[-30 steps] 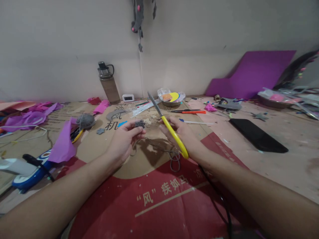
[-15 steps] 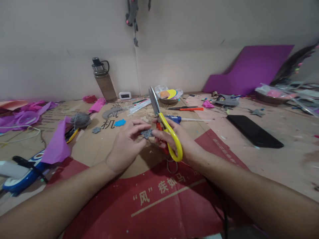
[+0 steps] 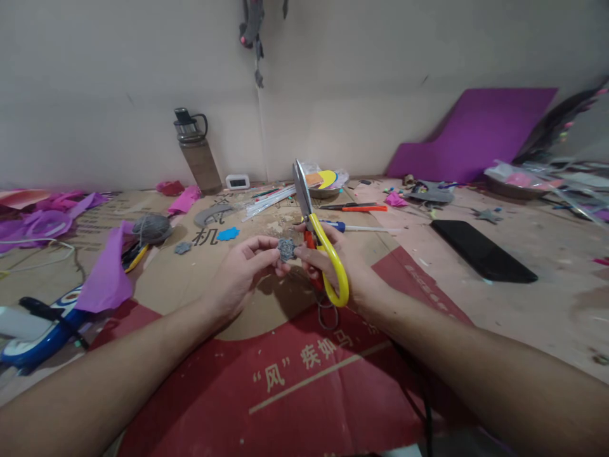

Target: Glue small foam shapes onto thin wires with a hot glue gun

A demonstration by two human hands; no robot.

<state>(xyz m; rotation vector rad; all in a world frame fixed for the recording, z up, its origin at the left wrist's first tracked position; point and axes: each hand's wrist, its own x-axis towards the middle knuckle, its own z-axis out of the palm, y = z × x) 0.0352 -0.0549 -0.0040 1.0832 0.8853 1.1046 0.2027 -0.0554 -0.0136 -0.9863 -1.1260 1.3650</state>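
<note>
Between my two hands, just above the cardboard, is a small grey yarn-covered flower shape [image 3: 286,249]. My left hand [image 3: 245,273] pinches its left edge between thumb and fingers. The thumb and fingertips of my right hand [image 3: 340,260] meet its right edge. That same hand also holds scissors [image 3: 328,244] with yellow and red handles, blades pointing up and nearly closed. A loop of grey yarn [image 3: 328,315] hangs below the scissors. Left of my hands lie a blue flower cutout [image 3: 228,234], another small grey flower [image 3: 183,248] and a ball of grey yarn [image 3: 152,228].
A dark bottle [image 3: 197,155] and a small white clock [image 3: 237,182] stand by the wall. Behind my right hand lie a blue glue gun [image 3: 335,226] and an orange cutter [image 3: 364,207]. A black phone [image 3: 483,251] is at right, purple paper [image 3: 107,273] at left.
The grey flower has turned to face me more and sits slightly higher and to the right. My left fingers have shifted their pinch; the scissors stand a little more upright.
</note>
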